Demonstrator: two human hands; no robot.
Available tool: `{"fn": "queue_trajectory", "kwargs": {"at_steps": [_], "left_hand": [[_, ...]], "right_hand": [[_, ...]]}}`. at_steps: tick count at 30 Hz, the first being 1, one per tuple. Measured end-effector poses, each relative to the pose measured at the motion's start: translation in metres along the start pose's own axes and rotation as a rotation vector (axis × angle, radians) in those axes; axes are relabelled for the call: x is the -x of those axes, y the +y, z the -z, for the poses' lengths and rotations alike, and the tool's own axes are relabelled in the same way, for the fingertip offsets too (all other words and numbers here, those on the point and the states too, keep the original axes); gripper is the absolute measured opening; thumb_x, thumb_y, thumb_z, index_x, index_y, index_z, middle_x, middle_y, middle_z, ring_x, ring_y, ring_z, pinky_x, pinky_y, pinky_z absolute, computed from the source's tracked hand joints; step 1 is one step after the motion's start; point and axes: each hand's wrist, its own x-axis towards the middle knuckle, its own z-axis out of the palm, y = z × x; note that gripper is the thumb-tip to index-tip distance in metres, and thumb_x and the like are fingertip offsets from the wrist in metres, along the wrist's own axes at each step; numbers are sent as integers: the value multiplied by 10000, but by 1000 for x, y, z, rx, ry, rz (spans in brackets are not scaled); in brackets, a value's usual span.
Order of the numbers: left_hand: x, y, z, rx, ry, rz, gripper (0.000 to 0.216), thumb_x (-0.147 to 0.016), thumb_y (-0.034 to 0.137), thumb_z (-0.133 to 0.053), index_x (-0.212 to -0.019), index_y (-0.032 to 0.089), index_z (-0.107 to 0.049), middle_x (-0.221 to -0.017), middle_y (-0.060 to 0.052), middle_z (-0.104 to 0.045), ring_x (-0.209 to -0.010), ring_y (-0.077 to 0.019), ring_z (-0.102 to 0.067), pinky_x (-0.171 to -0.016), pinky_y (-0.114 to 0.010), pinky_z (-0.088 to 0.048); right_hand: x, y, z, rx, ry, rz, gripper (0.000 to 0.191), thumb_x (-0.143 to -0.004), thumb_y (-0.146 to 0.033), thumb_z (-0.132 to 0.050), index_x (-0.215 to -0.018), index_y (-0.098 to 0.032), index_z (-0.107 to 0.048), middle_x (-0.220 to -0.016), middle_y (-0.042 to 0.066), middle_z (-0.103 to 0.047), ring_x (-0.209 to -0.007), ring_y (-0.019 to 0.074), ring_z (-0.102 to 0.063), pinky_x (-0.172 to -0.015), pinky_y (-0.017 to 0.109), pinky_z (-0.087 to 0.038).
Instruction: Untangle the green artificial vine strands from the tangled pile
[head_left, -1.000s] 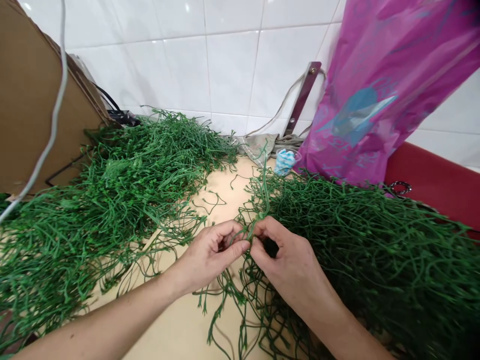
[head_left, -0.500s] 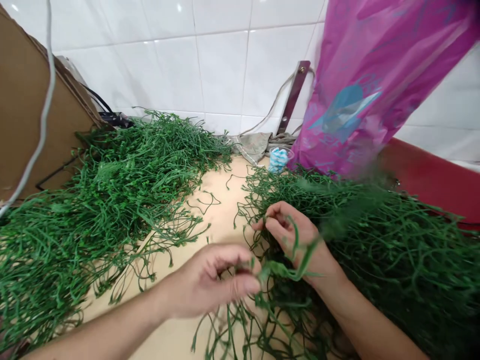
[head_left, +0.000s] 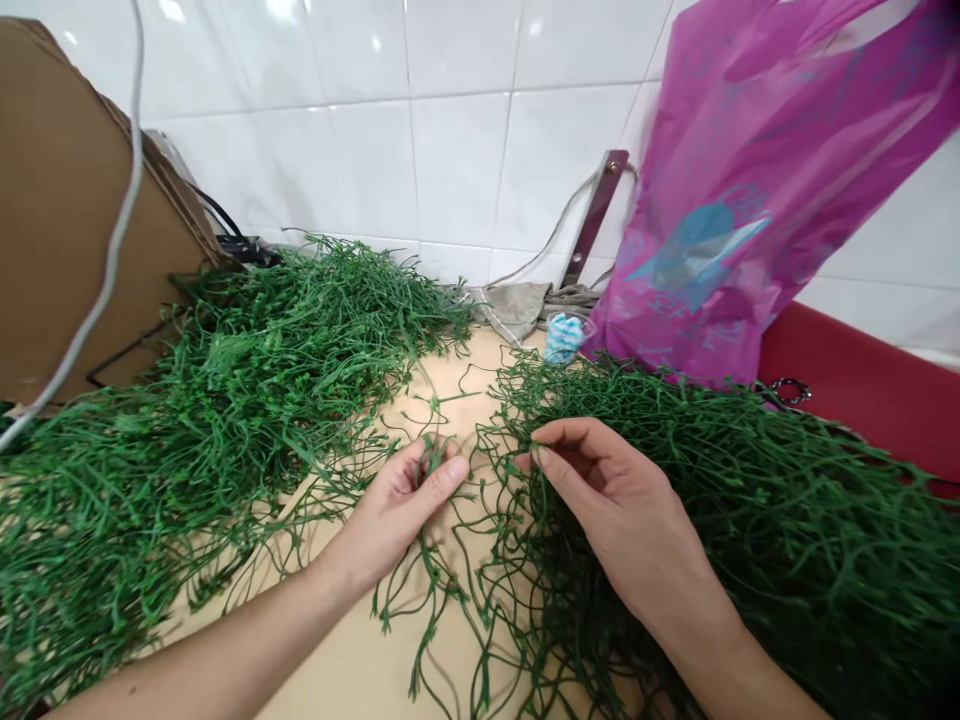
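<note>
My left hand (head_left: 416, 490) is closed around a few thin green plastic-looking stems (head_left: 433, 452) above the bare strip of the tan tabletop (head_left: 341, 640). Thumb and fingertips of my right hand (head_left: 619, 490) are pinched together at the left edge of the right-hand heap of dark green stems (head_left: 810, 480). One thin stem seems to run down from that pinch. The left-hand heap of brighter green, branched stems (head_left: 262, 380) lies to the left of my left hand. Loose stems (head_left: 457, 560) are scattered below and between both hands.
A cardboard box (head_left: 75, 200) and a hanging white cable (head_left: 124, 200) stand at the left. Toward the white tiled wall (head_left: 457, 150) are a small cup with blue-and-white contents (head_left: 564, 338), a metal bar (head_left: 596, 215) and a large purple bag (head_left: 720, 220). A red surface (head_left: 885, 390) lies behind the right heap.
My left hand has moved left and away from my right wrist, carrying green stems. The blurred stems over my right forearm are gone. My right hand stays at the heap's edge, still pinched.
</note>
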Motion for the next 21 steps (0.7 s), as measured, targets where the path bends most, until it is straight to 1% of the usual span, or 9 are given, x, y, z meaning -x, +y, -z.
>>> {"fn": "queue_trajectory", "kwargs": {"at_steps": [2, 4, 7, 9, 11, 13, 15, 18, 21], "left_hand": [[1, 2, -1, 23, -2, -4, 410, -782, 509, -741, -1010, 183, -643, -766, 26, -548, -690, -102, -477, -668, -228, -417], [1, 4, -3, -7, -29, 0, 465, -719, 450, -805, -1069, 183, -655, -796, 11, -585, -730, -121, -516, -689, -246, -429], [2, 7, -5, -142, -63, -30, 349, -687, 337, -817, -959, 168, -679, -778, 5, -593, -734, -134, -518, -673, -258, -418], [3, 9, -5, -212, -73, -81, 222, -734, 310, -765, -867, 163, -665, -764, 7, -589, -728, -133, -511, -676, -261, -415], [2, 11, -4, -256, -84, -121, 165, -779, 303, -712, -808, 160, -636, -738, 13, -574, -709, -127, -502, -678, -260, -414], [1, 13, -3, -305, -78, -127, 159, -799, 297, -683, -774, 160, -606, -713, 23, -545, -688, -121, -487, -668, -256, -405], [1, 14, -1, -340, -69, -119, 159, -813, 295, -664, -773, 163, -584, -719, 28, -522, -698, -121, -475, -681, -255, -398], [-1, 15, -1, -304, -151, -94, 168, -833, 312, -636, -794, 168, -560, -743, 27, -502, -725, -124, -464, -706, -257, -394], [-2, 14, -3, -246, -231, -59, 183, -825, 323, -646, -809, 167, -551, -750, 24, -504, -722, -122, -462, -694, -251, -394]], "right_hand": [[4, -4, -5, -16, -11, 15, 136, -808, -330, -679, -883, -226, -636, -804, -4, -672, -763, 145, -623, -688, 245, -479], [10, -7, -15, -36, -40, 10, 110, -783, -302, -683, -834, -222, -628, -767, -15, -651, -721, 138, -609, -655, 238, -478], [18, -9, -28, -5, -16, 33, 60, -745, -233, -653, -794, -217, -623, -746, -15, -654, -687, 137, -612, -646, 242, -492], [20, -10, -30, 41, 7, 65, 54, -734, -208, -636, -787, -217, -630, -743, -13, -667, -688, 140, -623, -649, 241, -501], [19, -11, -28, 83, -27, 80, 46, -740, -215, -636, -784, -216, -649, -732, -11, -677, -680, 142, -626, -642, 238, -504], [16, -12, -23, 122, -90, 88, 47, -764, -233, -633, -786, -214, -669, -723, -9, -683, -667, 141, -622, -637, 236, -504], [14, -12, -19, 179, -111, 115, 64, -791, -236, -617, -807, -215, -675, -734, -10, -686, -670, 138, -619, -646, 231, -502], [15, -12, -18, 277, -95, 151, 72, -838, -221, -575, -833, -221, -648, -769, -13, -684, -714, 139, -628, -666, 225, -492], [18, -8, -22, 350, -93, 179, 109, -886, -185, -513, -853, -229, -608, -772, -20, -667, -714, 138, -629, -623, 222, -463]]}}
